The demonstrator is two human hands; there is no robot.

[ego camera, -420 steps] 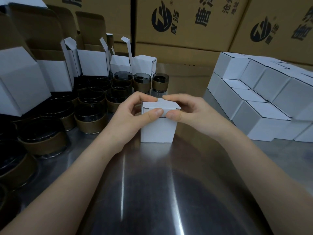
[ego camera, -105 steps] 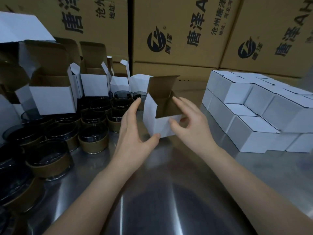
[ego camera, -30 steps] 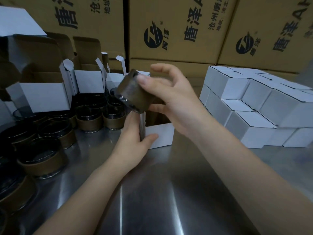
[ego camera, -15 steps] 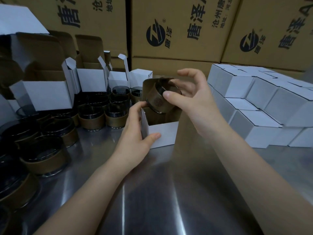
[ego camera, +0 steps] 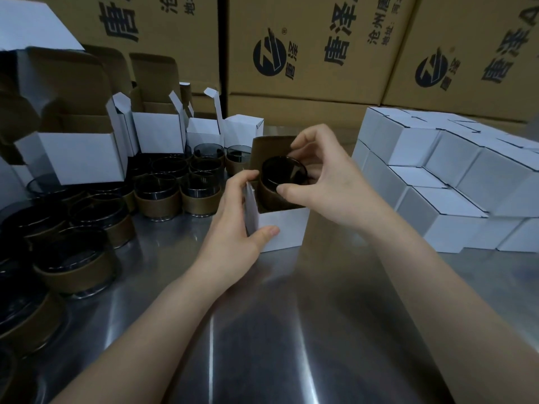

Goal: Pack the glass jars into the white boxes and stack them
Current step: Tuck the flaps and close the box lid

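Observation:
A dark glass jar (ego camera: 280, 182) with a brown band sits upright, partly inside an open white box (ego camera: 287, 228) at the table's middle. My right hand (ego camera: 323, 182) pinches the jar by its rim from the right. My left hand (ego camera: 236, 225) grips the box's left wall and front corner, thumb on the front face. The box's brown-lined lid flap stands up behind the jar. The jar's lower part is hidden by the box.
Several banded jars (ego camera: 157, 193) crowd the left of the steel table (ego camera: 262, 330). Open white boxes (ego camera: 81, 156) stand behind them. Closed white boxes (ego camera: 449, 176) are stacked at the right. Large brown cartons (ego camera: 306, 48) form the back wall.
My right hand has turned the jar upright and lowered it into the open box. My left hand still holds the box in the same place.

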